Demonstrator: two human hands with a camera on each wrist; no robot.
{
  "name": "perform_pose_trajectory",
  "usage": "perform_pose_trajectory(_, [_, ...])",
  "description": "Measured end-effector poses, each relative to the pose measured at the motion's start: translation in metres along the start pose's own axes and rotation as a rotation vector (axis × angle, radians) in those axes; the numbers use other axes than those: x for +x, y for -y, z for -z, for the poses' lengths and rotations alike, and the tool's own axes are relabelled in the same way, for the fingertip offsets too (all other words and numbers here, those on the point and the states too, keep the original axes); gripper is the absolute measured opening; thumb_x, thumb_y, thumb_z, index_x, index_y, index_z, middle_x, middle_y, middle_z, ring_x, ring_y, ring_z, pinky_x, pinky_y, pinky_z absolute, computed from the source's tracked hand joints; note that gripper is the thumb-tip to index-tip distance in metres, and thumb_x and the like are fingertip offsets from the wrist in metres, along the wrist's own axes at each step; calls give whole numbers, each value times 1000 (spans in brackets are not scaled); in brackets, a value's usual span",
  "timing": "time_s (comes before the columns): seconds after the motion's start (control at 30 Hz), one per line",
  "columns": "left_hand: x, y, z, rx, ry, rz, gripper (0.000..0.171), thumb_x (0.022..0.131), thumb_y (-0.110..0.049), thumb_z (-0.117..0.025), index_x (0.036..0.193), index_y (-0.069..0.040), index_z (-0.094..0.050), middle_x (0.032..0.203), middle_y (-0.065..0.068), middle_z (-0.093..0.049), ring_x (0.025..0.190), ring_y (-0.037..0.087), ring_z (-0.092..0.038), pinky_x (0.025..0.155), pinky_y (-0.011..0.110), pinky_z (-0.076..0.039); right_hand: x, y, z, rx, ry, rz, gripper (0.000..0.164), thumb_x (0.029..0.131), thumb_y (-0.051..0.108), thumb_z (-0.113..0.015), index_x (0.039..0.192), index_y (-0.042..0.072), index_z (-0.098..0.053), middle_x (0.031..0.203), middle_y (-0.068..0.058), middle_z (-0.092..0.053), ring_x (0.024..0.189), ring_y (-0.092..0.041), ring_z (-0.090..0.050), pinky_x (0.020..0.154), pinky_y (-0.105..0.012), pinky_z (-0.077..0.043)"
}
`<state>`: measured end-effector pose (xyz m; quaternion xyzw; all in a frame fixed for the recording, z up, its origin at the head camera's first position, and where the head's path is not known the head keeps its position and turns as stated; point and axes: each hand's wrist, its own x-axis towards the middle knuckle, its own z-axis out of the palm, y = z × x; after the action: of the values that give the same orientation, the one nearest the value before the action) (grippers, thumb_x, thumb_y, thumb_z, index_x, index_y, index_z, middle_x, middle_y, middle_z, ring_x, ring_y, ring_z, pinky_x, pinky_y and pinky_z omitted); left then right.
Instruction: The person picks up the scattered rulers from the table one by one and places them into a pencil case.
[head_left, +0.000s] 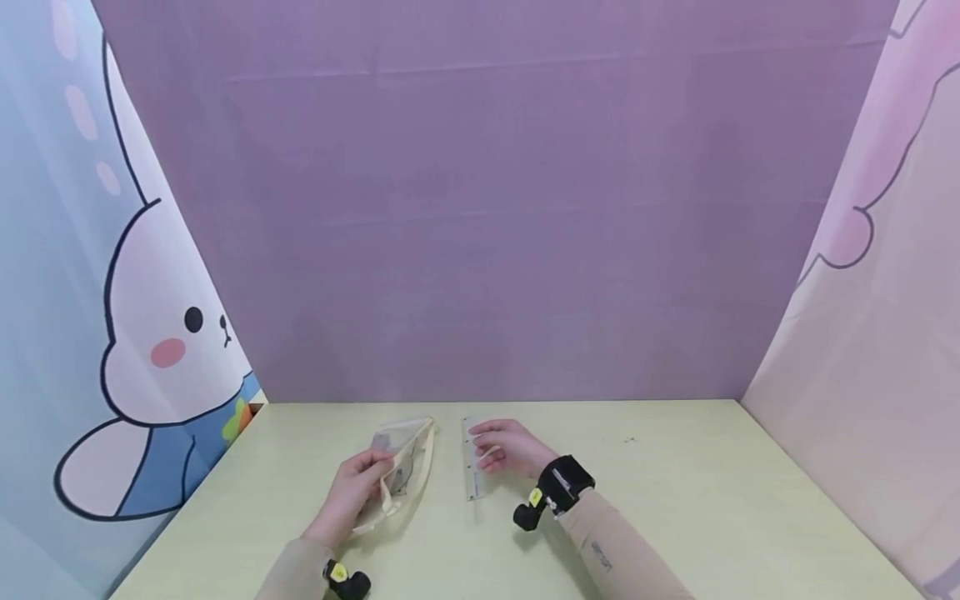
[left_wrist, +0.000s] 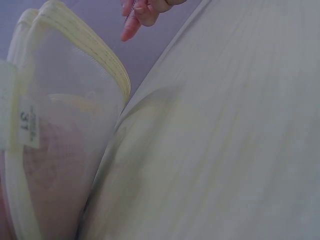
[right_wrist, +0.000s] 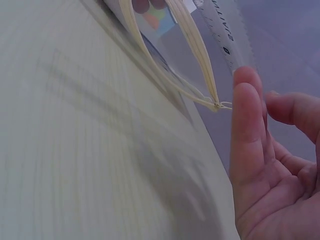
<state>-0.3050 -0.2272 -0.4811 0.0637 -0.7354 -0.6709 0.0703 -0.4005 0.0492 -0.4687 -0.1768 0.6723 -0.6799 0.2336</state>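
Observation:
My left hand (head_left: 352, 492) grips the near side of a see-through mesh pouch (left_wrist: 75, 120) with a cream zipper edge. The pouch's mouth gapes toward the right, and a greyish flat shape shows through it in the head view. A small label marked 31 sits on its side in the left wrist view. Opposite it, my right hand (head_left: 513, 446) pinches a clear plastic ruler (head_left: 471, 462) between thumb and fingers. Black scale marks and lettering run along the ruler (right_wrist: 227, 30) in the right wrist view, its lower part hidden behind the fingers.
Both hands work over a pale yellow-green table (head_left: 675, 500). A purple backdrop (head_left: 510, 208) rises at its far edge. Printed curtains stand on both sides, the left one (head_left: 180, 333) with a cartoon animal. A few small dark marks (head_left: 630, 440) show on the tabletop at right.

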Motion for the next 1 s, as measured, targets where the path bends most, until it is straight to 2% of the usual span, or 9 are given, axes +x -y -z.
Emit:
perform_pose_trajectory(0.07, [-5, -7, 0, -1, 10, -3, 23, 90, -11, -63, 106, 5, -63, 90, 3, -60, 74, 14, -52, 57, 22, -46, 2, -1, -2, 10, 1, -7, 37, 94, 7, -58, 128, -7, -53, 80, -7, -59, 61, -15, -63, 60, -27, -55])
perform_pose_trajectory(0.23, [-6, -7, 0, 5, 18, -17, 23, 91, -12, -63, 105, 6, -62, 90, 4, -60, 74, 15, -52, 57, 23, -47, 5, 1, -9, 19, 9, -21, 39, 93, 7, -58, 128, -9, -52, 81, -7, -60, 60, -13, -62, 59, -26, -55])
perform_pose_trajectory(0.3, [1, 1, 1, 7, 5, -15, 22, 90, -13, -63, 104, 4, -63, 90, 4, -61, 74, 14, -53, 57, 22, -47, 5, 3, -13, 15, 13, -22, 38, 93, 7, -58, 128, -9, -53, 81, -7, -60, 61, -13, -62, 60, -26, -55])
perform_pose_trajectory(0.43, [3, 4, 0, 12, -11, -27, 21, 89, -13, -64, 103, 3, -64, 91, 5, -61, 75, 15, -54, 57, 22, -47, 9, 2, -19, 4, 19, -22, 36, 93, 7, -59, 126, -8, -55, 81, -8, -61, 61, -14, -63, 60, -27, -55])
perform_pose_trajectory(0.57, [2, 3, 0, 15, -11, -48, 20, 90, -11, -63, 102, 5, -65, 91, 5, -62, 76, 14, -54, 58, 22, -47, 12, 2, -27, 1, 27, -32, 34, 94, 8, -58, 124, -7, -57, 81, -8, -61, 61, -14, -63, 60, -27, -55])
perform_pose_trajectory(1.0, [0, 2, -2, 1, -11, -51, 20, 89, -10, -64, 101, 5, -65, 90, 5, -62, 76, 14, -54, 59, 22, -47, 21, 0, -50, -8, 19, -49, 33, 92, 8, -61, 121, -7, -59, 81, -9, -63, 60, -15, -63, 60, -28, -55])
